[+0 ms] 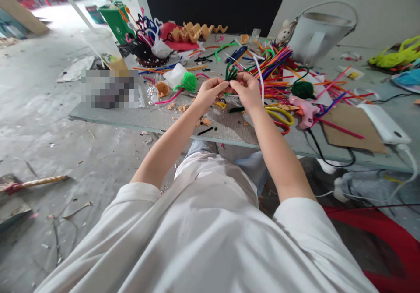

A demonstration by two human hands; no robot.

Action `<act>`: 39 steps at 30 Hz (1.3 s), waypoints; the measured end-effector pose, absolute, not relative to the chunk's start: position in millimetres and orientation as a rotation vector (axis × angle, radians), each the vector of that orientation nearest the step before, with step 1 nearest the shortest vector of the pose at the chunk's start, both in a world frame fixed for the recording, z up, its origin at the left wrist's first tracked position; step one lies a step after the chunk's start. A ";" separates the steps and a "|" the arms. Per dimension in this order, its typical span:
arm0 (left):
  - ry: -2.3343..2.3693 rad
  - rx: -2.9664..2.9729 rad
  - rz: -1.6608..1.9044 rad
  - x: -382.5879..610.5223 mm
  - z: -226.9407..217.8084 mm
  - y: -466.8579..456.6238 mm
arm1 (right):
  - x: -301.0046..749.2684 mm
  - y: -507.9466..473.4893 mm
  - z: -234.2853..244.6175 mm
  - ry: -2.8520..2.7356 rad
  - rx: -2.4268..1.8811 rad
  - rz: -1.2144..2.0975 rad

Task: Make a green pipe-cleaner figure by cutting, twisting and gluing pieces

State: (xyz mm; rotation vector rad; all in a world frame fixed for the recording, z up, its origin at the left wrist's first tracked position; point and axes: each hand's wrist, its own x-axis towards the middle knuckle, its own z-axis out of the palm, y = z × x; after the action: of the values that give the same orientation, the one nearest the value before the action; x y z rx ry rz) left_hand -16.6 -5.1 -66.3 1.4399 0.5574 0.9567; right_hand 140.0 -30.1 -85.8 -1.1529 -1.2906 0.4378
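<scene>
Both my hands meet over the table, fingers pinched on a bundle of dark green pipe cleaners (231, 72) whose ends stick up above the fingertips. My left hand (211, 92) grips it from the left side. On the other side my right hand (246, 92) closes on the same bundle, thumbs nearly touching. Just left of them sits a bright green coiled pipe-cleaner ball (189, 82) beside a white lump (175, 75). A dark green coil (302, 90) lies to the right. Below my right hand are yellow pipe cleaners (279, 114) bent into a loop.
Many coloured pipe cleaners (278, 63) are heaped behind my hands. A pink glue gun (306, 110), cardboard (354, 131) and a white power strip (383, 123) lie to the right. A grey bucket (316, 37) stands behind, a drink cup (110, 56) at the left.
</scene>
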 end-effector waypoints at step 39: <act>0.585 1.438 1.004 -16.9 -61.7 -14.1 | 130.1 -39.2 -82.8 -1.151 -1.233 0.231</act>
State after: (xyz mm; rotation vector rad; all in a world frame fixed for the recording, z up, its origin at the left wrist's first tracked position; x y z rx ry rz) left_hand -16.9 -14.1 -61.7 1.4378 0.5851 1.0038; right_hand 130.1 -39.2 -82.8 -1.2327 -1.1511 0.2313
